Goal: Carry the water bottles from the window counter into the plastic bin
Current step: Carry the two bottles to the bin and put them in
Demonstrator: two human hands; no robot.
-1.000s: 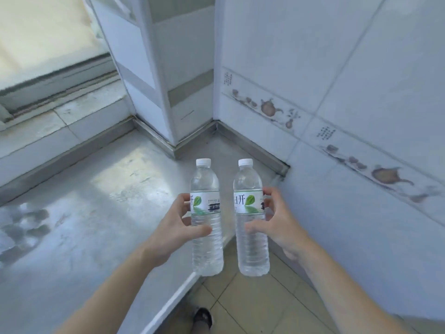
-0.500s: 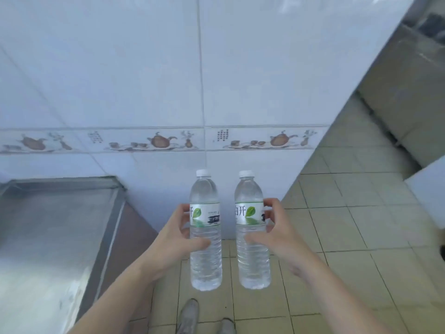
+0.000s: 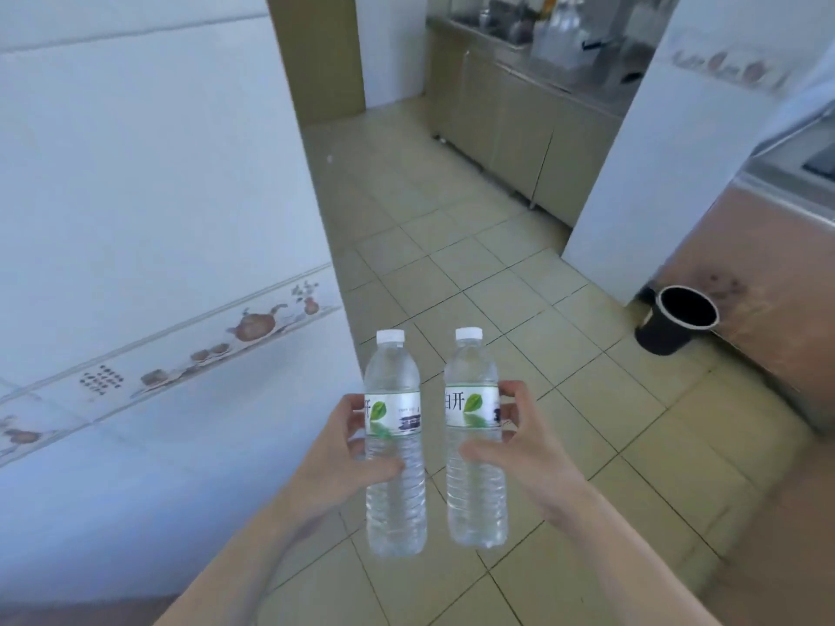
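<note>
The white paper label on the right clear plastic water bottle point(image 3: 475, 449) is showing the characters "白开" beside a green leaf. The matching label on the left clear plastic water bottle point(image 3: 395, 449) is showing only "开" (the rest is turning out of sight); its smaller print is blurring beyond reading.

place: we take it for a kitchen | cues: steel-topped counter point(image 3: 533, 61) over cabinet doors point(image 3: 501, 124); teapot-border wall tiles point(image 3: 253, 327); tiled floor point(image 3: 452, 246); black bin point(image 3: 677, 323)

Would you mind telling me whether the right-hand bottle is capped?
Capped: a white cap sits on the bottle held upright in the right hand.
</note>
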